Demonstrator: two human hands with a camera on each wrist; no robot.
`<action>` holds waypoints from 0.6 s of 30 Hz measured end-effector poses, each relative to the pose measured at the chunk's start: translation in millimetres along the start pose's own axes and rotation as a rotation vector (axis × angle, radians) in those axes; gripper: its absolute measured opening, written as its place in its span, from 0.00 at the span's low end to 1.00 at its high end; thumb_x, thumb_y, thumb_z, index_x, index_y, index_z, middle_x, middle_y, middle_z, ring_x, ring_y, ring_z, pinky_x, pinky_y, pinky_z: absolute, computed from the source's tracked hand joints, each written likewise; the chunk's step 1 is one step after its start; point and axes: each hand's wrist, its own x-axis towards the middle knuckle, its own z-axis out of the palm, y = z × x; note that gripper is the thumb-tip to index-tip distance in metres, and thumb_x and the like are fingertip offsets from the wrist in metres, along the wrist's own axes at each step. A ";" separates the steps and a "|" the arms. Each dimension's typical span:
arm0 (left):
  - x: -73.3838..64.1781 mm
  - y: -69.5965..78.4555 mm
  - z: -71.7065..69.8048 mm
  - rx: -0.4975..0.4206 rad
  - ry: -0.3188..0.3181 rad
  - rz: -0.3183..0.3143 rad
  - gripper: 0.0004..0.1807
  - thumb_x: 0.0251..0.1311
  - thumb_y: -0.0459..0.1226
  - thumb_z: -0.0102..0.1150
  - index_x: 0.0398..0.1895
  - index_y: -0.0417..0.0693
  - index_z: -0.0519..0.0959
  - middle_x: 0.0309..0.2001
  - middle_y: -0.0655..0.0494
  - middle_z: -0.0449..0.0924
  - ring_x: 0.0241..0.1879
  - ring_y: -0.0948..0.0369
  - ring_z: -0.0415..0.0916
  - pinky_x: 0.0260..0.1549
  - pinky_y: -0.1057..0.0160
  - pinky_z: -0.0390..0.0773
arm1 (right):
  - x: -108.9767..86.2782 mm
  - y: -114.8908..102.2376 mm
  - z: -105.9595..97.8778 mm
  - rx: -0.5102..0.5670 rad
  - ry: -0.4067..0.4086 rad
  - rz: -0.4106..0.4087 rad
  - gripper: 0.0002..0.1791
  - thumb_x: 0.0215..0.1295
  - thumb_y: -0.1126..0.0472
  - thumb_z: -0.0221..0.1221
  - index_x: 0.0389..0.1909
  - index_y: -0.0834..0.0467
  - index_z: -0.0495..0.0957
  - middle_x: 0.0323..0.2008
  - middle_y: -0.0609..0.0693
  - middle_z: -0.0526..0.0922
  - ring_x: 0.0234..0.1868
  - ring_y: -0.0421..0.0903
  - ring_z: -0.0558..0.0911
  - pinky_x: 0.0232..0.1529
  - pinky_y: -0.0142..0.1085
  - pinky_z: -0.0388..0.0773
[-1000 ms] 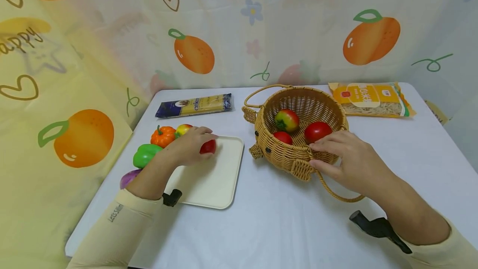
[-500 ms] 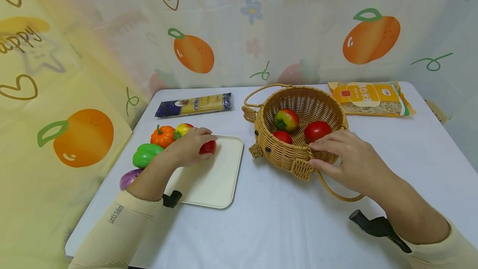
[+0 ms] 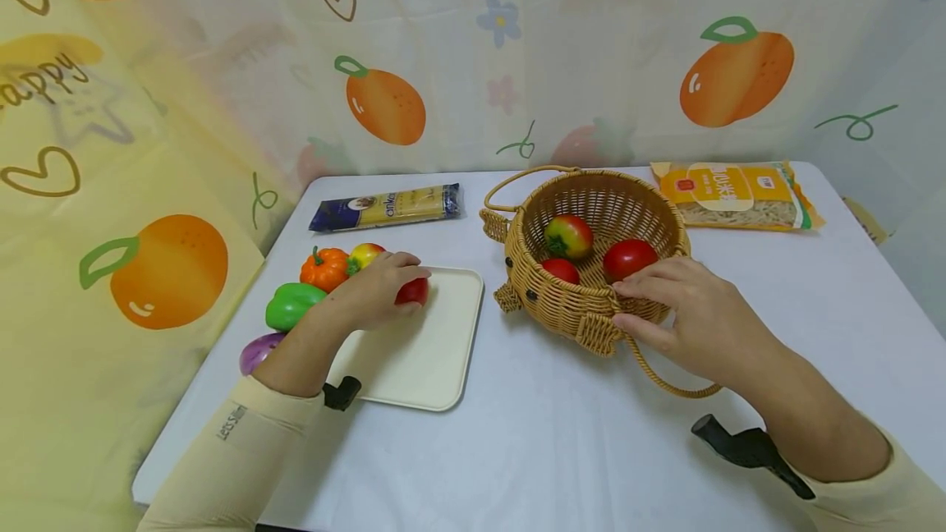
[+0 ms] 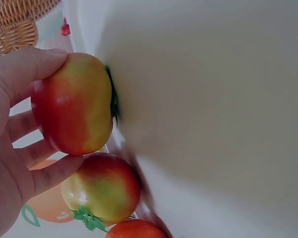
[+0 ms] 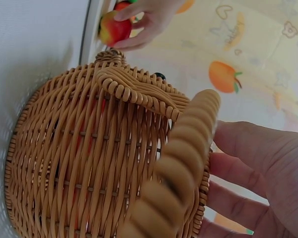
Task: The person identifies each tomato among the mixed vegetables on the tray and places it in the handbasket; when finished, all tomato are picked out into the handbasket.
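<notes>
My left hand (image 3: pixel 377 294) holds a red and yellow tomato (image 4: pixel 74 104) between thumb and fingers, low over the cream tray (image 3: pixel 443 384). The tomato's green leafy top faces the tray in the left wrist view. Just beyond it, close to the fingertips, lies a second red-yellow tomato (image 4: pixel 104 188). With thumb and fingers, my right hand (image 3: pixel 698 318) pinches the near rim of a wicker basket (image 3: pixel 554 314), beside where its rope-like handle (image 5: pixel 188 148) joins. Inside the basket sit a red-yellow tomato (image 3: pixel 569 236) and two red ones, partly hidden by the rim and hand.
Left of the tray, an orange pumpkin (image 3: pixel 325 268), a green bell pepper (image 3: pixel 293 307) and a purple vegetable (image 3: pixel 259 353) form a row. At the back lie a blue-gold packet (image 3: pixel 388 208) and, right of the basket, a yellow food bag (image 3: pixel 739 195).
</notes>
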 end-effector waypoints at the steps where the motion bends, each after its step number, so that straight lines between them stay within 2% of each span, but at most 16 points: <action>1: -0.1 0.2 -0.1 -0.002 -0.002 0.003 0.27 0.64 0.41 0.69 0.66 0.46 0.78 0.66 0.41 0.73 0.65 0.42 0.68 0.58 0.44 0.80 | -0.2 -0.1 -0.1 0.001 -0.007 0.004 0.20 0.55 0.52 0.75 0.49 0.53 0.89 0.47 0.50 0.88 0.52 0.53 0.81 0.47 0.56 0.83; 6: 0.1 1.0 -1.7 -0.015 -0.015 0.015 0.27 0.63 0.41 0.70 0.65 0.47 0.79 0.66 0.42 0.72 0.64 0.43 0.70 0.58 0.45 0.80 | -1.1 -0.3 -0.5 0.002 -0.031 0.014 0.21 0.56 0.51 0.75 0.50 0.54 0.89 0.48 0.51 0.88 0.53 0.54 0.81 0.48 0.58 0.83; 18: 1.3 2.7 -10.2 -0.024 0.006 0.026 0.26 0.63 0.42 0.70 0.63 0.46 0.80 0.66 0.42 0.73 0.62 0.43 0.70 0.56 0.46 0.82 | 0.2 -0.5 -0.5 0.004 0.008 -0.011 0.20 0.55 0.53 0.75 0.49 0.54 0.89 0.46 0.50 0.88 0.52 0.52 0.81 0.47 0.55 0.84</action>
